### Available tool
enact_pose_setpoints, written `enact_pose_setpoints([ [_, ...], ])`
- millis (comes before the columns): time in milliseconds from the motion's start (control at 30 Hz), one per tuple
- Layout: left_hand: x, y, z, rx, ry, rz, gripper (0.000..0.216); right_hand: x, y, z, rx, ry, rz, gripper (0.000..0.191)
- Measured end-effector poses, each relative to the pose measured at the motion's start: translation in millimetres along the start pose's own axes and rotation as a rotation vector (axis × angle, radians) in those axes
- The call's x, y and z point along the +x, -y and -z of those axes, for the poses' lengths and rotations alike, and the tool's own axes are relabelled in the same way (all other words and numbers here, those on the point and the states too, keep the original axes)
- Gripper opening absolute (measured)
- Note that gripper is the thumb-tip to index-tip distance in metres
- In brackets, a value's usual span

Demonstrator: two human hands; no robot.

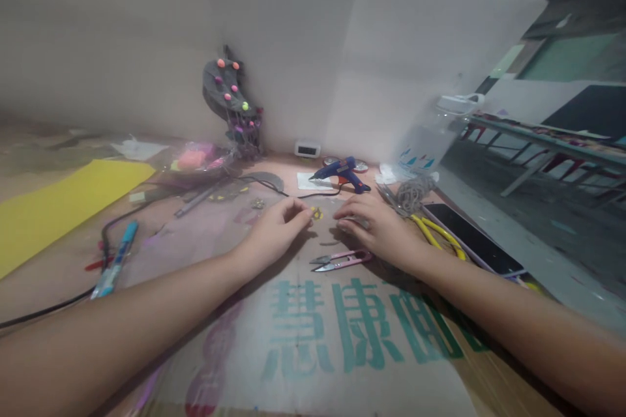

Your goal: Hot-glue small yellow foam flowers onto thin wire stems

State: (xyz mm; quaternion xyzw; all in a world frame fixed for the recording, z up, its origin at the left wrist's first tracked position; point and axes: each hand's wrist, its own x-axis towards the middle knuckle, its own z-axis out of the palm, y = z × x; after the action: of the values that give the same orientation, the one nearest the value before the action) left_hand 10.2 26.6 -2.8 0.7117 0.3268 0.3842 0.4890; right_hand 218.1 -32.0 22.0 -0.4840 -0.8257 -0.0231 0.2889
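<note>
My left hand [278,228] rests on the cardboard sheet [352,352], its fingertips pinched on a tiny yellow piece [317,213]. My right hand [376,225] lies close beside it, fingers curled down onto the cardboard over something small that I cannot make out. Pink thread snips [341,260] lie just in front of both hands. A blue glue gun [341,173] rests behind the hands on a white paper.
A grey felt piece with coloured pom-poms [229,94] leans on the white back board. A yellow sheet [53,205], a blue pen [115,260] and a black cable lie at left. Yellow-handled pliers [437,233], a phone [472,238] and a clear jug [430,137] are at right.
</note>
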Motion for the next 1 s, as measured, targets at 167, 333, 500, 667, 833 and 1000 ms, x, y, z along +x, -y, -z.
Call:
enact_pose_setpoints([
  [167,0,-2,1,0.029,-0.003,-0.003,0.016,-5,-1,-11,0.024,0.131,0.061,0.015],
  [333,-1,-2,0,0.058,0.005,-0.011,0.018,-4,4,-13,-0.028,0.194,0.038,0.008],
  [500,-3,-6,0,0.111,0.04,0.007,0.02,-8,8,-15,-0.003,0.082,-0.061,0.01],
  [667,-6,-10,-1,0.156,0.042,0.03,0.02,-15,13,-12,0.106,-0.069,-0.191,0.012],
  [833,-6,-4,0,0.177,0.071,-0.001,0.018,-17,8,-14,0.129,-0.141,-0.108,0.01],
  [1000,-8,-5,0,0.254,0.106,-0.044,0.016,-16,6,-16,0.072,-0.124,-0.005,0.02],
])
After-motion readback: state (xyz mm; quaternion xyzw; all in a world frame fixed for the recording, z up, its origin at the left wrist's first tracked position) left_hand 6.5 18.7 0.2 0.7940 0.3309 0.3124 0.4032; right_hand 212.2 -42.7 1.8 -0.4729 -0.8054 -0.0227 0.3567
